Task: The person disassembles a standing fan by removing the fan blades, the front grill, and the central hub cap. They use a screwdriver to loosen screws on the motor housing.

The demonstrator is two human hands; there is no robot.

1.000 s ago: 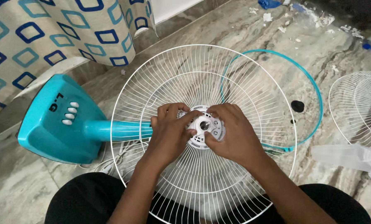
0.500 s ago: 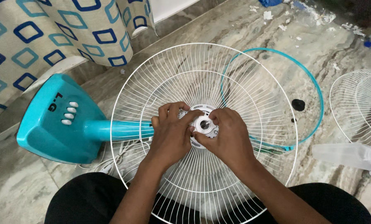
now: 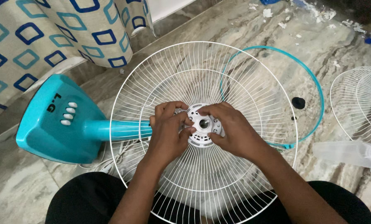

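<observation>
A white wire fan guard [image 3: 193, 74] lies face up over the head of a teal fan [image 3: 57, 120] on the floor. At its middle sits a round white plastic hub [image 3: 203, 123] with a metal shaft end showing. My left hand [image 3: 167, 130] grips the hub's left side with thumb and fingers. My right hand [image 3: 231, 126] pinches the hub's right side from above. Both hands touch the hub and rest on the wires.
A teal ring [image 3: 305, 83] lies on the marble floor behind the guard, with a small black cap [image 3: 298, 103] inside it. A second white guard [image 3: 359, 103] and a clear plastic bag [image 3: 351, 153] sit at right. A patterned curtain [image 3: 57, 33] hangs at upper left.
Both hands have shifted around the hub, the right one turning from below it to its upper right. The guard and fan stay put.
</observation>
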